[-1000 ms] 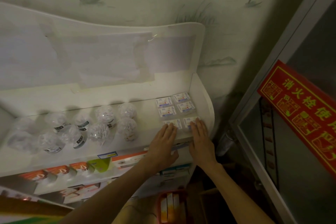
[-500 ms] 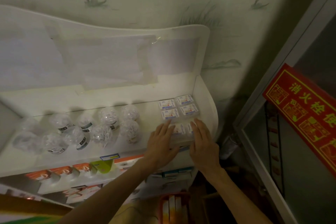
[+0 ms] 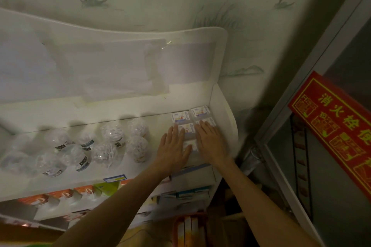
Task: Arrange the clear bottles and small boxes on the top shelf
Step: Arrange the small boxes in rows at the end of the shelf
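Several small white boxes lie flat in two columns at the right end of the white top shelf. My left hand lies flat with straight fingers along the left side of the boxes. My right hand lies flat on the right column, covering the nearer boxes. One box shows in the gap between the hands. Several clear bottles filled with small clear pieces stand in a loose cluster on the left and middle of the shelf.
The shelf's raised side panel closes its right end, close to my right hand. Lower shelves hold orange boxes and blue-striped boxes. A metal-framed glass cabinet with a red sign stands at the right.
Both hands have slid away from the shelf's front edge toward the back, over the small boxes; they now cover the front and middle rows.
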`<state>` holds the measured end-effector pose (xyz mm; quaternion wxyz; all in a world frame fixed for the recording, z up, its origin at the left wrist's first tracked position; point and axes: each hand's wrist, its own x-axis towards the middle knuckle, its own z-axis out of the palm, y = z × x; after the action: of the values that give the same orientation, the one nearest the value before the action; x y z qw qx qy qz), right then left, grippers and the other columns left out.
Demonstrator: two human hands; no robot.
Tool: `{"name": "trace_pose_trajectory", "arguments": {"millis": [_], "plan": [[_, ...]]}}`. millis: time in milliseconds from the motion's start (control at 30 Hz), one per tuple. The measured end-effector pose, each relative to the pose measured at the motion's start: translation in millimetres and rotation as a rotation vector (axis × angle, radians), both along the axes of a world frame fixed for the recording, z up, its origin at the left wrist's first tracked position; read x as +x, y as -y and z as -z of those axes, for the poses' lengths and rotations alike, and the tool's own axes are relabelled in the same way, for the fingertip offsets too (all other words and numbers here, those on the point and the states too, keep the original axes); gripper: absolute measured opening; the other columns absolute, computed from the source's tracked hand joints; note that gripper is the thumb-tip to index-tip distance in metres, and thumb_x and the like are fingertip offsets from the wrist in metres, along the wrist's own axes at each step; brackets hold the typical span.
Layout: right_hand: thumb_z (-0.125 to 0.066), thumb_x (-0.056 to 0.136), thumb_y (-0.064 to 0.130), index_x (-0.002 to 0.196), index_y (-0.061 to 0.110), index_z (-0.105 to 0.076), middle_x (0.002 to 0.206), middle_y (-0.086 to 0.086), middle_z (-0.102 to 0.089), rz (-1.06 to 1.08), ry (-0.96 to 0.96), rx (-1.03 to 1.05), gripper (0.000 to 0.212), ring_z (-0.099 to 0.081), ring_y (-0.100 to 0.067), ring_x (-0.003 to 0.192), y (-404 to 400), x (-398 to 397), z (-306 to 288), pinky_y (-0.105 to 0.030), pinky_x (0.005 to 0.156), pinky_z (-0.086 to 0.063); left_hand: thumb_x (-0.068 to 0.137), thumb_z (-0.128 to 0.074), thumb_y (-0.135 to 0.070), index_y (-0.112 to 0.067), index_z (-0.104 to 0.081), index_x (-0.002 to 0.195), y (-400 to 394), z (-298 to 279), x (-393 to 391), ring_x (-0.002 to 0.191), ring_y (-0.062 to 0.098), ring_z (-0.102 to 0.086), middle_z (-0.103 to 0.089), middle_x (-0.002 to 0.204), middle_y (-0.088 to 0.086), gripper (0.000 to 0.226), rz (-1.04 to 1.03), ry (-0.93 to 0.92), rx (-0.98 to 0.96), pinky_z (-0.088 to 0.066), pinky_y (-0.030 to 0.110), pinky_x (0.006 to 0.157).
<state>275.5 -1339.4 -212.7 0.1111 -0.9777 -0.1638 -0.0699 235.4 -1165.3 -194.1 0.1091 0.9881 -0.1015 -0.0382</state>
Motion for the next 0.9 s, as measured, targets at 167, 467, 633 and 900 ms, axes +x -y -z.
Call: {"name": "trace_pose_trajectory", "arguments": {"millis": [167,467,633,900], "plan": [[-0.042,0.098,0.028,0.123,0.008,-0.061,0.126,-0.012,-0.063,0.043,0.196,0.072,0.037,-0.058,-0.029,0.118,-4.8,-6.5,-3.5,-0.044,0.103,-0.045,0.101,-0.011,-0.058,-0.016,0.006,0.157,0.4,0.0,-3.3,0.151,0.024,0.016,0.017,0.163,0.011,0.072,0.028,0.003,0.029,0.004,0.040,0.123],[-0.040,0.101,0.026,0.091,0.020,-0.059,0.088,0.002,-0.059,0.168,0.274,0.219,0.023,-0.050,-0.015,0.081,-3.7,-18.9,-8.2,-0.031,0.078,-0.044,0.102,-0.015,-0.056,-0.009,-0.005,0.157,2.3,6.2,-10.9,0.152,0.027,0.006,0.004,0.164,0.016,0.073,0.056,0.076,0.006,0.008,0.033,0.119],[-0.038,0.101,0.028,0.086,0.019,-0.056,0.086,0.002,-0.055,0.185,0.242,0.410,0.025,-0.047,-0.013,0.080,-5.4,-12.6,-10.5,-0.032,0.076,-0.046,0.100,-0.016,-0.060,-0.012,-0.002,0.157,-3.7,5.6,-5.4,0.152,0.024,0.007,0.008,0.165,0.011,0.076,0.075,0.037,-0.042,0.002,0.038,0.123],[-0.020,0.100,0.037,0.146,0.005,-0.040,0.151,-0.016,-0.041,-0.033,0.094,0.126,0.059,-0.034,-0.031,0.143,-14.3,32.2,-9.4,-0.048,0.115,-0.033,0.103,-0.016,-0.052,-0.016,0.002,0.158,-1.7,-3.7,26.7,0.152,0.019,0.010,0.013,0.165,0.005,0.068,-0.036,0.108,-0.112,-0.001,0.041,0.124]]}}
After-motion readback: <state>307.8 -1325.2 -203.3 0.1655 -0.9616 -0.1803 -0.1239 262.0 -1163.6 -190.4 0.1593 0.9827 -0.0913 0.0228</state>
